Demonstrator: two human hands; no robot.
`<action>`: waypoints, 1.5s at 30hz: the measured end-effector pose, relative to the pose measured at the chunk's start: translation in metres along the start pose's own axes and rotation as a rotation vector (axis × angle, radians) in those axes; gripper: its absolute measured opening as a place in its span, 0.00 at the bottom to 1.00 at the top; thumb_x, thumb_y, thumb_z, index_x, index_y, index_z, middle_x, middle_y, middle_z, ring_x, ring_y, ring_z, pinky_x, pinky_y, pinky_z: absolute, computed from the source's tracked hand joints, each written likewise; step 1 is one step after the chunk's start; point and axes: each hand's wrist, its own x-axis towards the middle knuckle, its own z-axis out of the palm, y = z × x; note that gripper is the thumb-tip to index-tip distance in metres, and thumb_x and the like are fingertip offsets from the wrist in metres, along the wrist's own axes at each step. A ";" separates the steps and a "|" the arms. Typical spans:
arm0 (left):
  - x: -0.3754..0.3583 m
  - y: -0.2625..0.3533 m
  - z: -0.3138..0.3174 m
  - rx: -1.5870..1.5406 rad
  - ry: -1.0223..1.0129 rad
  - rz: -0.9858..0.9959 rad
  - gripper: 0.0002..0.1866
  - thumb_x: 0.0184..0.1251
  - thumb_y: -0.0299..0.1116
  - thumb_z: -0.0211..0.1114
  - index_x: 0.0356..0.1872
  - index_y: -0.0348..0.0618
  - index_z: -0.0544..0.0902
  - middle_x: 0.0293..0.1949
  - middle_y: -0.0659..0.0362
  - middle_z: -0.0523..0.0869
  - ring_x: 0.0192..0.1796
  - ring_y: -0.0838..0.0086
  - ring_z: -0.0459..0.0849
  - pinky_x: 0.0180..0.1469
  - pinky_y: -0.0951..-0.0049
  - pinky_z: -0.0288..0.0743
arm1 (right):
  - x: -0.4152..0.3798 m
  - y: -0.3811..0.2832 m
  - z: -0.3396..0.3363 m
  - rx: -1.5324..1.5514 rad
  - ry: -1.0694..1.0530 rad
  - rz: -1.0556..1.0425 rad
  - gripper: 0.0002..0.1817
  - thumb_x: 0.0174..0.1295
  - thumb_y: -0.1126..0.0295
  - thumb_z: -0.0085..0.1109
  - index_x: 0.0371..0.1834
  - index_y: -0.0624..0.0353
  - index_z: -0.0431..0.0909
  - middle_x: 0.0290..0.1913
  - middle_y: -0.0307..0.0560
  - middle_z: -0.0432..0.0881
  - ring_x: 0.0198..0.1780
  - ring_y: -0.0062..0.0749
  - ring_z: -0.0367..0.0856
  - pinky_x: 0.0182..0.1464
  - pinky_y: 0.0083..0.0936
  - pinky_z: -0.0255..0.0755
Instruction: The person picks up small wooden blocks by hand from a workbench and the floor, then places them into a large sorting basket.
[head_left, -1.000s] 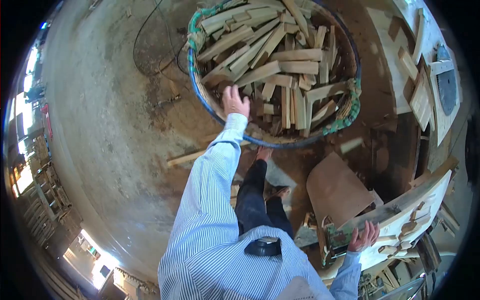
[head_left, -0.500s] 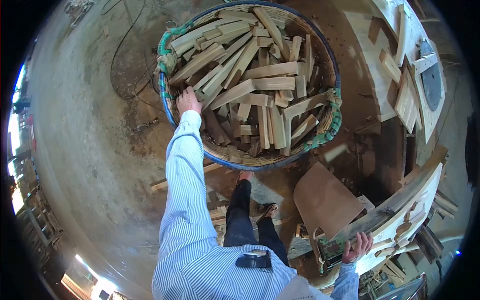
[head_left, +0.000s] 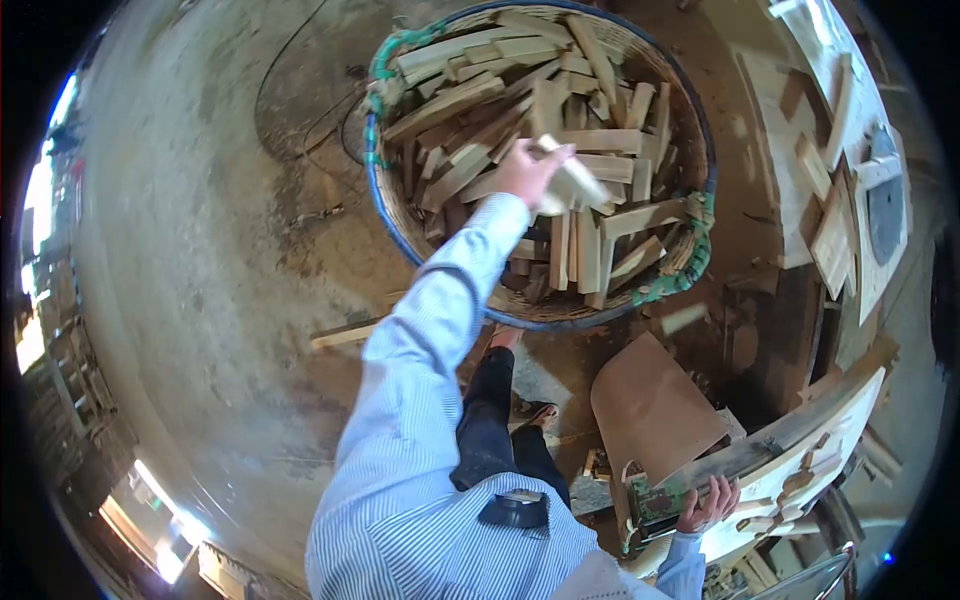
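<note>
A round woven basket (head_left: 391, 222) with a blue rim and green-wrapped handles holds several cut wood pieces (head_left: 600, 140). Over its middle, my left hand (head_left: 530, 172) is closed on a short wood block (head_left: 579, 178), blurred by motion and tilted down to the right. More loose pieces lie beneath it. At the lower right, my right hand (head_left: 708, 505) rests with spread fingers on the edge of a pale work surface (head_left: 760, 482), holding nothing that shows.
A brown curved panel (head_left: 655, 405) leans beside the work surface. At the upper right, a circular saw blade (head_left: 886, 210) stands out of a table beside loose boards (head_left: 832, 225). A wood strip (head_left: 345, 337) and a cable (head_left: 262, 110) lie on the floor.
My left hand has moved from the basket's left edge to over its middle and now grips a block. Wood pieces on the left have shifted. The right hand stays on the work surface.
</note>
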 end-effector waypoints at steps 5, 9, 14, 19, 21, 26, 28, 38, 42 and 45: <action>-0.027 -0.013 0.038 0.071 -0.072 0.175 0.46 0.55 0.59 0.74 0.65 0.32 0.71 0.54 0.42 0.83 0.57 0.60 0.83 0.60 0.61 0.78 | 0.001 -0.004 0.000 -0.025 0.015 0.008 0.30 0.68 0.41 0.50 0.52 0.60 0.80 0.58 0.53 0.78 0.70 0.61 0.63 0.71 0.59 0.52; -0.040 -0.077 0.008 0.425 0.269 0.308 0.28 0.54 0.45 0.76 0.52 0.38 0.83 0.52 0.45 0.85 0.55 0.54 0.83 0.61 0.59 0.74 | 0.001 -0.001 0.003 -0.018 0.015 0.012 0.30 0.68 0.41 0.50 0.52 0.59 0.80 0.58 0.53 0.78 0.70 0.61 0.63 0.71 0.59 0.53; -0.010 -0.107 -0.075 0.917 0.511 0.083 0.33 0.53 0.38 0.77 0.60 0.42 0.74 0.65 0.48 0.71 0.65 0.52 0.72 0.66 0.53 0.68 | 0.000 0.002 0.003 -0.018 0.017 -0.014 0.30 0.68 0.42 0.51 0.52 0.59 0.80 0.58 0.53 0.78 0.70 0.62 0.63 0.72 0.59 0.52; 0.020 -0.139 -0.099 1.207 0.425 0.125 0.16 0.67 0.32 0.62 0.55 0.42 0.78 0.58 0.52 0.76 0.60 0.56 0.74 0.59 0.51 0.71 | 0.001 -0.001 0.003 -0.031 0.011 -0.004 0.29 0.68 0.42 0.51 0.51 0.59 0.80 0.58 0.54 0.77 0.70 0.61 0.63 0.72 0.59 0.52; 0.026 -0.143 -0.096 1.251 0.444 0.138 0.13 0.69 0.30 0.58 0.53 0.42 0.79 0.57 0.52 0.76 0.59 0.57 0.74 0.58 0.51 0.71 | 0.001 -0.001 0.002 -0.037 0.023 0.007 0.29 0.68 0.42 0.50 0.51 0.59 0.80 0.57 0.54 0.77 0.70 0.61 0.63 0.72 0.59 0.52; 0.022 -0.136 -0.088 1.215 0.405 0.029 0.11 0.72 0.29 0.52 0.51 0.42 0.78 0.56 0.53 0.77 0.58 0.57 0.76 0.56 0.49 0.72 | 0.003 -0.003 -0.003 -0.016 -0.026 -0.014 0.26 0.68 0.48 0.54 0.54 0.60 0.79 0.60 0.55 0.76 0.72 0.61 0.61 0.74 0.57 0.50; 0.012 -0.124 -0.094 1.206 0.350 0.020 0.13 0.68 0.31 0.60 0.52 0.43 0.76 0.56 0.54 0.77 0.59 0.57 0.76 0.55 0.49 0.74 | 0.002 -0.003 -0.005 -0.025 -0.022 -0.006 0.26 0.68 0.47 0.53 0.54 0.60 0.79 0.60 0.54 0.76 0.72 0.61 0.61 0.74 0.57 0.49; 0.047 0.051 -0.168 1.227 0.509 0.806 0.31 0.54 0.36 0.76 0.60 0.49 0.74 0.52 0.58 0.78 0.58 0.63 0.77 0.61 0.60 0.73 | 0.000 0.000 0.000 -0.013 0.006 -0.003 0.27 0.66 0.45 0.55 0.53 0.57 0.81 0.60 0.51 0.77 0.71 0.59 0.63 0.73 0.56 0.51; 0.055 0.043 -0.165 1.299 0.683 0.559 0.31 0.58 0.38 0.74 0.63 0.52 0.73 0.58 0.59 0.76 0.60 0.58 0.77 0.61 0.55 0.72 | 0.003 -0.001 -0.002 -0.011 0.002 -0.005 0.26 0.65 0.46 0.56 0.53 0.57 0.80 0.60 0.51 0.77 0.71 0.59 0.63 0.73 0.56 0.51; 0.031 0.011 -0.140 1.167 0.656 0.458 0.30 0.60 0.36 0.72 0.63 0.50 0.72 0.60 0.55 0.73 0.63 0.58 0.74 0.61 0.54 0.70 | 0.000 0.000 -0.001 0.013 0.002 0.014 0.27 0.67 0.45 0.54 0.51 0.59 0.81 0.58 0.53 0.77 0.71 0.61 0.63 0.73 0.58 0.50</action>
